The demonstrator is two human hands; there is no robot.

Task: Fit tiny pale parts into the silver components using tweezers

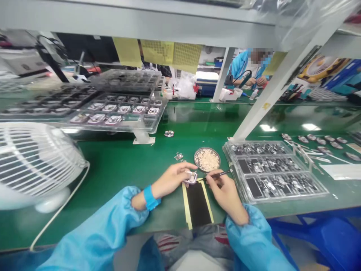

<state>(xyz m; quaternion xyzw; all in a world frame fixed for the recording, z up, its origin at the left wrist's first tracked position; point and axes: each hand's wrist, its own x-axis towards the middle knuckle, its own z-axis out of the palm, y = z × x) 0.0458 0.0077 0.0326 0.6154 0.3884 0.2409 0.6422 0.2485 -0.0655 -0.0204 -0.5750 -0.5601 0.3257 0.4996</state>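
My left hand (176,176) is closed around a small rounded housing (191,177), white inside with a pinkish rim. Dark slim tweezers (224,173) with pale lettering are pinched in my right hand (224,190); their tip points left towards the housing, and whether it touches cannot be made out. Beneath both hands lies a black mat (198,207) edged with yellow tape. Just beyond my hands sits a round dish (207,160) full of tiny pale pieces. A small metal part (178,156) lies left of the dish, and another housing (169,133) lies farther back.
On the right stands a clear compartment tray (275,171) of small parts. A white fan (36,165) and its cable occupy the left. Trays of housings (118,109) rest on a raised shelf. A slanted post (262,98) rises behind; a co-worker (248,69) sits across the bench.
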